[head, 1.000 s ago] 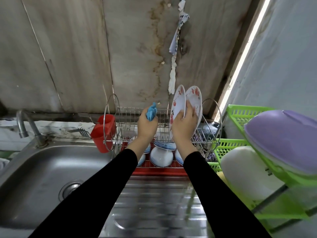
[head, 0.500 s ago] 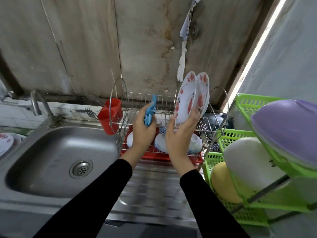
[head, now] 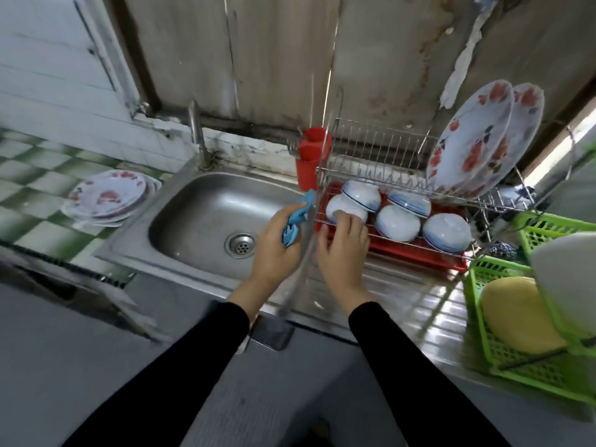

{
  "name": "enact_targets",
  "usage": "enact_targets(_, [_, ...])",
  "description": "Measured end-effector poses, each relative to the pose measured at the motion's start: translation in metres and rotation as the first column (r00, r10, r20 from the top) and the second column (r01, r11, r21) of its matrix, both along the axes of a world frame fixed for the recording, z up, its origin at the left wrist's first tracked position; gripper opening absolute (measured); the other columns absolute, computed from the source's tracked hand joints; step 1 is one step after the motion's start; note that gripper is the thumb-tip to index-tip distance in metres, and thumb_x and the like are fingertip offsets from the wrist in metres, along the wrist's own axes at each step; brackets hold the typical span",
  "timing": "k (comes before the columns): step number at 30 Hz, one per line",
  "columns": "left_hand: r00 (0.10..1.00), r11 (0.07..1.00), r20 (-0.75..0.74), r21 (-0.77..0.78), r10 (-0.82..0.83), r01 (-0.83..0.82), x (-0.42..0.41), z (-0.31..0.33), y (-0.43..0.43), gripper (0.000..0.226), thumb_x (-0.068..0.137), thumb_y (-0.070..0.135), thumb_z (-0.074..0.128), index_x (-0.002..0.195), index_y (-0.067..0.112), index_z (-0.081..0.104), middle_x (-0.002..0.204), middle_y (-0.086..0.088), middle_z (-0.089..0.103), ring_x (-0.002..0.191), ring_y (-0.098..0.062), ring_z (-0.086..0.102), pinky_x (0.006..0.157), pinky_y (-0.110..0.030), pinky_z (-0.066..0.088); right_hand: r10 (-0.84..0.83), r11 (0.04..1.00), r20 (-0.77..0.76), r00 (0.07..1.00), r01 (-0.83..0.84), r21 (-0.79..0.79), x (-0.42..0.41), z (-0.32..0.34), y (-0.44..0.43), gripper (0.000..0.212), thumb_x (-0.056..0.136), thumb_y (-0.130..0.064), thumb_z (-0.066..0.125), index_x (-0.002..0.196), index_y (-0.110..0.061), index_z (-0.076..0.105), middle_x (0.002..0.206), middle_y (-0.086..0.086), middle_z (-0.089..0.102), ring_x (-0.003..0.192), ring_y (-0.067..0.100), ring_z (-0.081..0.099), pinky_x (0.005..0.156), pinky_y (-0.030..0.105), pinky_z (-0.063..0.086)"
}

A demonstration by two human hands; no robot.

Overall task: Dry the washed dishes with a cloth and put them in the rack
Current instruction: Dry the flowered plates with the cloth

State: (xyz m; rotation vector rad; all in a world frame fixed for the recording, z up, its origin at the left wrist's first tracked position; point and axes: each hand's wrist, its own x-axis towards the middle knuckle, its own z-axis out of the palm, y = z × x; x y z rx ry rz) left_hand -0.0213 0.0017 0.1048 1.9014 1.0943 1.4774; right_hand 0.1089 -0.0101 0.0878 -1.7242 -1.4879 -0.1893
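While the stacked plates wait on the bench, well left of your left grip, that grip is curled round the blue cloth over the sink. Right grip just beside it: fingers loosely spread, holding nothing, tips at an upturned bowl, contact unclear. Up right, two flowered plates stand upright in the rack.

Green basket cut by right edge, rack hoop blurred, cloth mostly hidden in left hand
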Motion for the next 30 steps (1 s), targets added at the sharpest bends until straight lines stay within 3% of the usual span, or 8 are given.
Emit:
enact_targets(4, [0.982, 0.968, -0.171, -0.222, 0.082, -0.12, -0.083, -0.012, -0.003, 0.04, 0.089, 0.013, 0.052, 0.128, 0.019, 0.057, 0.106, 0.003, 0.065, 0.092, -0.021, 0.064, 0.08, -0.042, 0.053, 0.21, 0.904, 0.105, 0.972, -0.152, -0.399, -0.064, -0.008, 0.01, 0.045, 0.097, -0.037, 0.052, 0.134, -0.011, 0.052, 0.129, 0.014, 0.055, 0.12, 0.036, 0.047, 0.098, 0.046, 0.037])
enact_targets(6, [0.961, 0.946, -0.243, -0.258, 0.135, -0.198, -0.124, -0.012, -0.007, 0.04, 0.089, 0.009, 0.056, 0.128, 0.016, 0.057, 0.107, -0.004, 0.068, 0.095, -0.027, 0.063, 0.081, -0.038, 0.05, 0.303, 0.825, 0.143, 0.942, -0.184, -0.534, -0.095, -0.009, 0.018, 0.049, 0.1, -0.041, 0.048, 0.141, -0.014, 0.046, 0.137, 0.014, 0.052, 0.127, 0.035, 0.044, 0.103, 0.043, 0.034])
enact_targets(9, [0.937, 0.898, -0.287, -0.329, 0.2, -0.293, -0.18, -0.011, -0.016, 0.039, 0.088, 0.002, 0.056, 0.125, 0.013, 0.059, 0.103, -0.004, 0.067, 0.096, -0.026, 0.062, 0.073, -0.023, 0.039, 0.416, 0.728, 0.15, 0.897, -0.23, -0.646, -0.147, -0.007, 0.031, 0.043, 0.101, -0.04, 0.046, 0.135, -0.015, 0.048, 0.135, 0.015, 0.054, 0.125, 0.036, 0.048, 0.103, 0.044, 0.037])
enact_targets(14, [0.894, 0.786, -0.324, -0.443, 0.309, -0.432, -0.261, -0.015, -0.027, 0.043, 0.086, 0.0, 0.051, 0.124, 0.018, 0.058, 0.098, 0.001, 0.061, 0.089, -0.02, 0.056, 0.067, -0.024, 0.034, 0.584, 0.591, 0.074, 0.808, -0.361, -0.721, -0.231, -0.003, 0.042, 0.033, 0.097, -0.032, 0.048, 0.119, -0.01, 0.059, 0.122, 0.015, 0.063, 0.113, 0.037, 0.058, 0.093, 0.04, 0.047])
enact_targets(18, [0.869, 0.695, -0.308, -0.521, 0.387, -0.495, -0.317, -0.021, -0.034, 0.043, 0.082, 0.001, 0.05, 0.119, 0.02, 0.059, 0.097, -0.003, 0.062, 0.09, -0.026, 0.061, 0.072, -0.032, 0.05, 0.68, 0.504, 0.062, 0.731, -0.404, -0.764, -0.289, -0.006, 0.057, 0.022, 0.096, -0.032, 0.048, 0.105, -0.016, 0.059, 0.116, 0.012, 0.065, 0.108, 0.035, 0.06, 0.084, 0.036, 0.044])
enact_targets(22, [0.835, 0.622, -0.309, -0.56, 0.456, -0.547, -0.367, -0.027, -0.026, 0.033, 0.089, 0.002, 0.049, 0.118, 0.016, 0.058, 0.097, -0.003, 0.059, 0.065, -0.004, 0.052, 0.045, -0.007, 0.039, 0.742, 0.435, 0.039, 0.669, -0.437, -0.787, -0.34, -0.006, 0.085, 0.02, 0.098, -0.027, 0.044, 0.101, -0.014, 0.058, 0.113, 0.011, 0.064, 0.106, 0.032, 0.059, 0.082, 0.035, 0.044])
enact_targets(25, [0.797, 0.578, -0.284, -0.566, 0.534, -0.589, -0.403, -0.034, -0.011, 0.026, 0.088, 0.001, 0.05, 0.107, 0.018, 0.057, 0.09, -0.003, 0.058, 0.062, 0.0, 0.049, 0.044, -0.005, 0.038, 0.769, 0.409, 0.015, 0.639, -0.473, -0.78, -0.378, -0.01, 0.112, 0.022, 0.099, -0.026, 0.043, 0.104, -0.012, 0.059, 0.113, 0.011, 0.064, 0.103, 0.031, 0.059, 0.083, 0.035, 0.046])
enact_targets(30, [0.772, 0.557, -0.244, -0.571, 0.586, -0.604, -0.457, -0.045, 0.038, 0.028, 0.085, 0.001, 0.05, 0.105, 0.019, 0.06, 0.087, 0.003, 0.06, 0.071, -0.009, 0.053, 0.047, -0.007, 0.035, 0.772, 0.409, -0.013, 0.635, -0.513, -0.755, -0.436, -0.033, 0.164, 0.02, 0.1, -0.025, 0.043, 0.102, -0.013, 0.058, 0.106, 0.007, 0.063, 0.09, 0.027, 0.053, 0.077, 0.034, 0.04])
